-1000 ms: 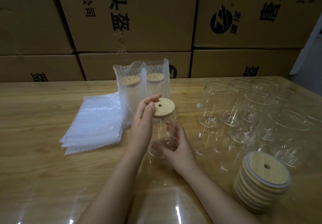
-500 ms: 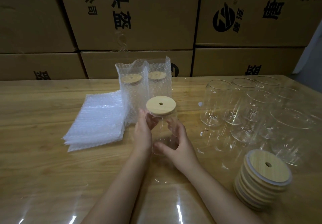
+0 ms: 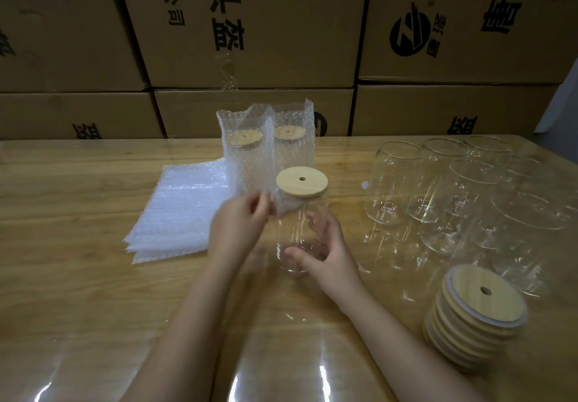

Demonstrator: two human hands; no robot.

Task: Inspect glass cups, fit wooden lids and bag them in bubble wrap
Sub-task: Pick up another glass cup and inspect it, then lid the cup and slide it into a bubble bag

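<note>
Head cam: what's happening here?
A person is packing glass cups at a table. The right hand grips the lower part of a glass cup that already carries a wooden lid. The left hand is blurred beside the cup's shoulder; contact is unclear. Two lidded cups stand bagged in bubble wrap behind, a stack of bubble bags lies to the left, and bare glasses and a stack of lids wait on the right.

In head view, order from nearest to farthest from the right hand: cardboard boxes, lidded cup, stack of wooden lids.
1. lidded cup, held by the right hand.
2. stack of wooden lids, front right.
3. cardboard boxes, behind the table.
</note>
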